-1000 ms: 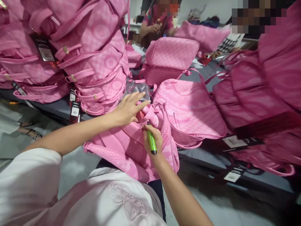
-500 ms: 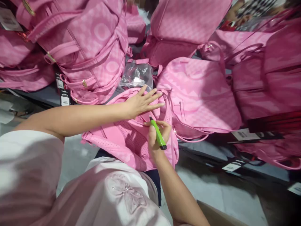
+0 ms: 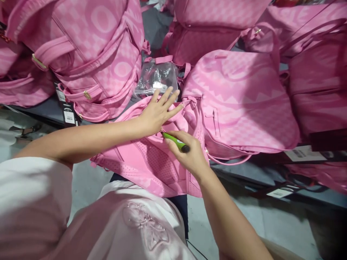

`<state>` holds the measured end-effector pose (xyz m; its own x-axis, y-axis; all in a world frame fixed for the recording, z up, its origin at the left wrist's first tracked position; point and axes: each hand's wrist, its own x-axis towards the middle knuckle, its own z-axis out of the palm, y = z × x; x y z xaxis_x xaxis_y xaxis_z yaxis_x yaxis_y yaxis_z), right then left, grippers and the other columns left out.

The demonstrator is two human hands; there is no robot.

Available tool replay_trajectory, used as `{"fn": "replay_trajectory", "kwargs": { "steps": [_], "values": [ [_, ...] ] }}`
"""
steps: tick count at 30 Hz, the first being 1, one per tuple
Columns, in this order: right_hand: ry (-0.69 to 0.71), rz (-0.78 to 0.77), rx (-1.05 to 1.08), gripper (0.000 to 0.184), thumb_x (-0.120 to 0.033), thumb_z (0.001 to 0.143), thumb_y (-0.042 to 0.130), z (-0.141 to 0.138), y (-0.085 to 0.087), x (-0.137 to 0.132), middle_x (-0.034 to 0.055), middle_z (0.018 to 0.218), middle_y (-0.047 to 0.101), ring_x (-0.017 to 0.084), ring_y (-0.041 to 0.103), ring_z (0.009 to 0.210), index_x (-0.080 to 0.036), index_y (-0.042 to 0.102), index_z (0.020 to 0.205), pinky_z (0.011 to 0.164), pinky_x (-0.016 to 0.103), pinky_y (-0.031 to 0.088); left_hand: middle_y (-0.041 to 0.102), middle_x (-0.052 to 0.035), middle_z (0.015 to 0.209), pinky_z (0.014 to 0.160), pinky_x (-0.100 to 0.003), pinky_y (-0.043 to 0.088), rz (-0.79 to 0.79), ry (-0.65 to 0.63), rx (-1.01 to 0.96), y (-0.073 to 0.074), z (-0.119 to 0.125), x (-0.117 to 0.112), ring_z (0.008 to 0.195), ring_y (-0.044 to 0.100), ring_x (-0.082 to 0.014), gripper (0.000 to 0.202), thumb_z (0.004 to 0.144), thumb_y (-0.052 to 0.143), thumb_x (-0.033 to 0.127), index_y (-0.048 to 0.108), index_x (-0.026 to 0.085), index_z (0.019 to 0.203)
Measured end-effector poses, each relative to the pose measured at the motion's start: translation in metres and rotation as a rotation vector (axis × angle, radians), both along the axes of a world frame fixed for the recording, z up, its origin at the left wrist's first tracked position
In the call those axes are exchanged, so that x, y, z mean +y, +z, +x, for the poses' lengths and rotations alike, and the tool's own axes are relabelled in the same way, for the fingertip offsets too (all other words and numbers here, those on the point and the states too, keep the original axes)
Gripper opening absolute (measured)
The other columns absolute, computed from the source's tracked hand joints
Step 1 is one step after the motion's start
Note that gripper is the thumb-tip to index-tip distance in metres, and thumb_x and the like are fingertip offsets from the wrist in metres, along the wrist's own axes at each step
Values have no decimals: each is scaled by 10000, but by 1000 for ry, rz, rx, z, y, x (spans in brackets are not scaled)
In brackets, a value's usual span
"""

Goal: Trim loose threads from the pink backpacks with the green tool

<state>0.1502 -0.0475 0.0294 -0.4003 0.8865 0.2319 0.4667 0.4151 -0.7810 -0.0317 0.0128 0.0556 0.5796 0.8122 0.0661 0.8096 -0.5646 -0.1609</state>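
Observation:
A pink backpack [image 3: 151,169] lies in front of my body, its perforated back panel and straps facing up. Across its upper part my left hand [image 3: 157,113] rests with the fingers spread. My right hand [image 3: 189,153] is closed round a green marker pen [image 3: 173,141] with a black end. The pen's dark tip points left, close to the backpack's fabric just below my left palm. Whether the tip touches the fabric I cannot tell. Beyond my left fingertips lies a clear plastic bag [image 3: 157,77].
Stacked pink backpacks [image 3: 105,54] rise on the left, with black-and-white hang tags [image 3: 69,116] below. Another pink backpack [image 3: 241,104] lies against the right side. More backpacks [image 3: 317,76] fill the far right. The table's dark edge runs behind my work, with floor [image 3: 200,220] below.
My right hand has moved up and left, tilting the marker pen flatter, its tip now nearer my left palm. My left hand has shifted slightly left and up. The view has moved closer.

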Motion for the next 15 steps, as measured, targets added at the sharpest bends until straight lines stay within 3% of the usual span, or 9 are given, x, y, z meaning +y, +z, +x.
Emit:
{"fn": "replay_trajectory", "kwargs": {
  "steps": [5,15],
  "values": [
    [-54,10,-235,200,-277,861,645,4,1,2,45,946,774,251,727,842,-221,709,1042,687,334,517,302,-196,1620,1162,-627,287,-34,77,32,8,8,-1,1409,390,-426,786,870,670,232,315,202,1570],
    [29,-40,-160,269,-265,905,639,8,6,3,77,1091,776,255,732,976,-184,727,1146,847,365,565,333,-164,1610,1166,-554,306,28,60,86,6,5,1,1373,427,-362,727,910,584,251,296,212,1577]
  ]
}}
